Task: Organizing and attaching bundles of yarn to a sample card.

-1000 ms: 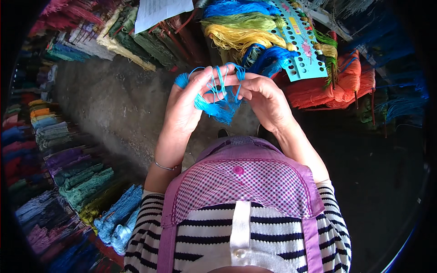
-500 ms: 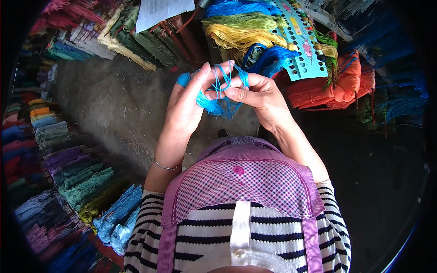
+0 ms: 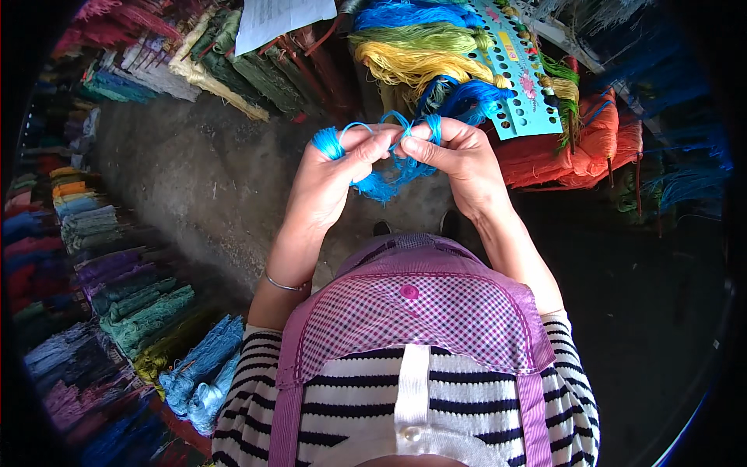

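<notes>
Two hands worked a bright blue thread skein.

The left hand (image 3: 331,183) and the right hand (image 3: 459,159) met fingertip to fingertip, both pinching the blue thread skein (image 3: 385,175). Its loops passed over the fingers and a bunch hung just below them. Beyond the fingers lay a perforated blue card (image 3: 517,86) and yellow yarn (image 3: 412,66).

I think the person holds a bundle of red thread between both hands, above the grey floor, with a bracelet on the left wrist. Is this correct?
Not quite: the thread between the left hand and the right hand is bright blue, not red, as the head view shows. The rest holds: the hands are above the grey floor, and a bracelet sits on the left wrist.
</notes>
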Demonstrator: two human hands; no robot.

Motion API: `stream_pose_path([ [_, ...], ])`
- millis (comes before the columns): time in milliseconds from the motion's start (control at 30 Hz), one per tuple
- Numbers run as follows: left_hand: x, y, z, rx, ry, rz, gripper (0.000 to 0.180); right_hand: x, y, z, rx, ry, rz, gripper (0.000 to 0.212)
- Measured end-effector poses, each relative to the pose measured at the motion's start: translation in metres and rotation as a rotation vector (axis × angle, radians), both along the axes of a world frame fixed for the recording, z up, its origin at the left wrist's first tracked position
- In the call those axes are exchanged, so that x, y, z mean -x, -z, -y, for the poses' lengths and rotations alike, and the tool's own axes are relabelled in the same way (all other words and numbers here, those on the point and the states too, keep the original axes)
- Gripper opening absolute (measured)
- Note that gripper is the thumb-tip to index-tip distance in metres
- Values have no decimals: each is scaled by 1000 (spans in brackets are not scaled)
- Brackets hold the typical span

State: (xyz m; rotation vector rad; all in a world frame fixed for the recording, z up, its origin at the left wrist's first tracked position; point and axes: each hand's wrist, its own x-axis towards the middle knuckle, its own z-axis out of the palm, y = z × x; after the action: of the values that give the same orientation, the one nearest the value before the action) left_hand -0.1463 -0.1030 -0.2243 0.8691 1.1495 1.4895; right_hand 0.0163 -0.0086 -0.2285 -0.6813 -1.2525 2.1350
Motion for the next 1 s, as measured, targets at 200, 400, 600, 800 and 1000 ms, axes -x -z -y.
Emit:
stream_pose_path([
  [200, 2, 1, -2, 186, -85, 199, 27, 0, 8, -5, 116, 9, -139, 9],
  [400, 6, -7, -1, 317, 49, 266, 58, -2, 11, -9, 360, 15, -250, 10],
  [600, 18, 10, 0, 340, 501, 518, 80, -2, 17, -17, 515, -19, -339, 12],
  [800, 18, 4, 2, 239, 515, 796, 92, -12, 18, -11, 210, -333, -295, 66],
  [1000, 24, 12, 8, 283, 673, 781, 90, -12, 22, -20, -120, -558, -73, 24],
])
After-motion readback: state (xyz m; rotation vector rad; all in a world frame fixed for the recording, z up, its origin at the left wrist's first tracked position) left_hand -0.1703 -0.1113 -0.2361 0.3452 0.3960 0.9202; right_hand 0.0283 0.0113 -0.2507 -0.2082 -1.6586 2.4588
